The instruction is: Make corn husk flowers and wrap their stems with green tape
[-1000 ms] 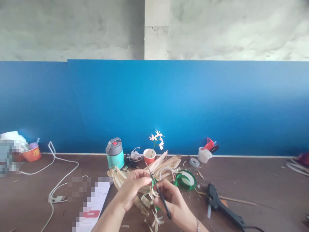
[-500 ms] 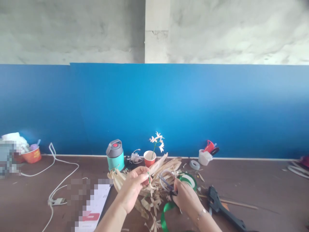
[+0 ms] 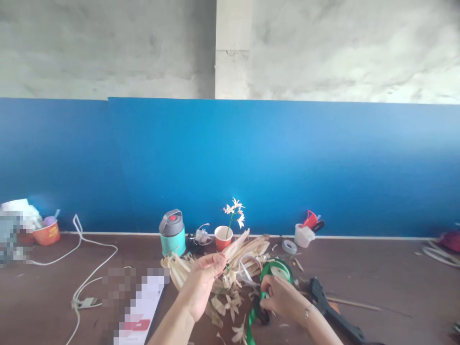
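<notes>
My left hand (image 3: 206, 278) pinches a small pale dried-husk flower (image 3: 230, 277) by its green stem; the fingers hide most of the stem. My right hand (image 3: 282, 298) hovers low over the table at a roll of green ribbon (image 3: 283, 271), thumb and forefinger apart. The ribbon's loose end hangs down by the fingertips. Black scissor handles (image 3: 265, 316) lie just beneath that hand, and the blades are hard to make out. Loose husk flowers (image 3: 233, 304) are scattered between the hands.
Dried husks (image 3: 247, 251) are heaped behind the hands. A paper cup (image 3: 223, 239) holds a flower stem beside a teal flask (image 3: 172, 235). A glue gun (image 3: 332, 309), a tape roll (image 3: 289, 247) and a white cup of tools (image 3: 304, 235) stand right. White cables (image 3: 89, 270) lie left.
My right hand has moved slightly right and down, from holding the scissors up to the ribbon, and the scissors are now below it. My left hand keeps the flower and has turned slightly.
</notes>
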A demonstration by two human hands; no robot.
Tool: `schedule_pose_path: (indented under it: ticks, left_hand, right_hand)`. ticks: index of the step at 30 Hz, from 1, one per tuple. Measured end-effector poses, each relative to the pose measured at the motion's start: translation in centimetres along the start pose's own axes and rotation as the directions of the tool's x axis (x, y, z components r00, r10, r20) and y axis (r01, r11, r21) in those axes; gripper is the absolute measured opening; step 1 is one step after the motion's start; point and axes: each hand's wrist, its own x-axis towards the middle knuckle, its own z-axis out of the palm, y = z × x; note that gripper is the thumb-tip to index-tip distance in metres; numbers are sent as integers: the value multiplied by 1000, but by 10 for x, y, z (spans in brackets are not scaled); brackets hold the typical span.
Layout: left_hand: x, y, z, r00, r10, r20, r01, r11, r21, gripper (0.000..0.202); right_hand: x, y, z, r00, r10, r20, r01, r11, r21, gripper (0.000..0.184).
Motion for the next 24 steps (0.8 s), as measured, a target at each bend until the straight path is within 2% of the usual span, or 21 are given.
schedule_pose_path:
  ticks: [2,4,7,10,13,16,18,20,22,24]
  left_hand:
    - [-1,-2,3,1000,0,16,0,1000,-25,18]
    - [-3,-4,7,998,-44,50,47,996,-69,21]
    - [-6,-6,11,987,-138,83,149,977,-149,22]
    - [-7,-7,13,985,-146,91,164,958,-236,19]
    - [-8,-7,13,981,-153,122,182,941,-285,18]
    - [-9,-9,15,977,-179,113,206,928,-311,22]
    - [-10,-11,16,973,-211,95,231,919,-319,27]
    - [-9,-14,16,966,-244,89,259,911,-320,28]
    - [-7,-16,16,962,-255,99,273,916,-294,29]
    - [-5,-16,16,971,-224,81,236,952,-195,34]
  right_hand:
    - [1,-13,-6,996,-38,-77,43,997,63,8]
    - [2,-34,-12,974,-137,-183,178,956,232,12]
    - [0,-68,-21,885,-296,-360,436,797,418,24]
    - [-3,-91,-29,785,-412,-462,610,640,466,18]
    - [-4,-98,-32,757,-469,-455,653,533,537,22]
    - [0,-95,-26,731,-496,-469,680,470,563,30]
    - [2,-93,-22,709,-507,-491,702,444,556,28]
    - [3,-92,-20,726,-475,-498,686,453,569,17]
    - [4,-93,-20,780,-377,-499,625,462,629,19]
    - [4,-95,-22,848,-238,-474,530,404,745,26]
